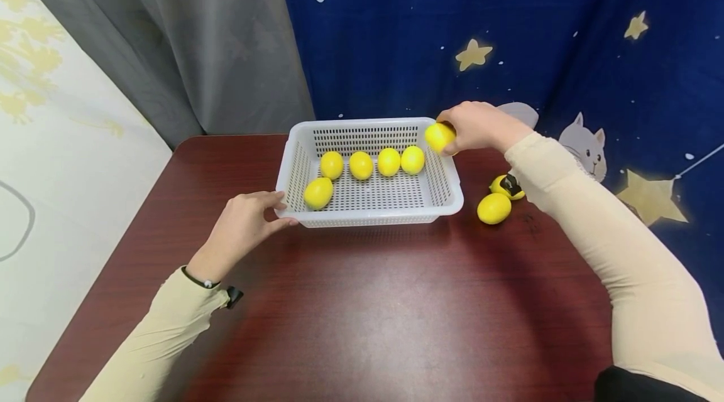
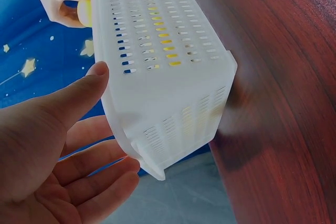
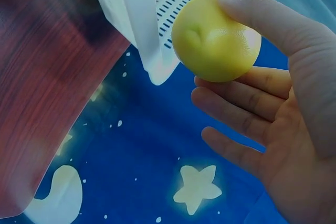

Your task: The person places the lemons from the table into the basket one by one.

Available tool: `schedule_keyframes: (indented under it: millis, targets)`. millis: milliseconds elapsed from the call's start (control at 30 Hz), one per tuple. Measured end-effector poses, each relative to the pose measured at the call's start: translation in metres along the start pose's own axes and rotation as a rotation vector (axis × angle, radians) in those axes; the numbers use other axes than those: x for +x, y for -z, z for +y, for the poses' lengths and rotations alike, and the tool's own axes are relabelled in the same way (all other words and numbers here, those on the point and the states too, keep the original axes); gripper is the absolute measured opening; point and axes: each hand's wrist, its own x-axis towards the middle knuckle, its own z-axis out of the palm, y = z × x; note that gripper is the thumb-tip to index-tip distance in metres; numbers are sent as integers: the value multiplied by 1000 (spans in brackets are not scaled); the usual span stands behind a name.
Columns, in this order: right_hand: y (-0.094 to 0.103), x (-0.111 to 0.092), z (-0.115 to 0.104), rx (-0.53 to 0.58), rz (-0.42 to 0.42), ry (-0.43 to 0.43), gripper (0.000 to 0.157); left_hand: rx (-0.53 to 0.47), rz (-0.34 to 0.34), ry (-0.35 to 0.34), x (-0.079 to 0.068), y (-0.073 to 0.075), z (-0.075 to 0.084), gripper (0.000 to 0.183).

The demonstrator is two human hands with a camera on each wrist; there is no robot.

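Fingers (image 3: 231, 113) of the right hand (image 1: 481, 125) grip a lemon (image 1: 438, 137) beside the basket's (image 1: 367, 215) rim

The lemon is off the desk (image 1: 367, 301), at the basket's far right corner, pinched between the right thumb and fingers. The left hand's (image 1: 240, 223) fingers and thumb hold the rim at the near left corner.

To do this step well, I think the lemon should pass fully over the rim, then go low before the fingers let go — a dropped one may roll into the row of four lemons (image 1: 361, 165). A firm left hold, without pulling, would help.

About edges: the right and far rims look closest to the lemon, and the blue curtain (image 1: 384, 44) hangs behind. Open room is on the basket's floor at the front right; a fifth lemon (image 1: 318, 193) lies at the left. Two more lemons (image 1: 494, 208) lie on the desk, right of the basket — the right sleeve (image 1: 588, 217) is near, so the arm should mind them.
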Motion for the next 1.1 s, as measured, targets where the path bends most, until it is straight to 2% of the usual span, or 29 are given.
schedule_keyframes:
  millis: [267,833,1100]
  targets:
    - [0,3,-6,-26,0,19,67,-11,-14,7,1,0,1,58]
    - [-4,10,-21,-40,-9,49,69,-13,2,-4,1,-2,1,57]
    - [-6,14,-23,-44,0,64,68,-10,-17,6,1,-1,0,58]
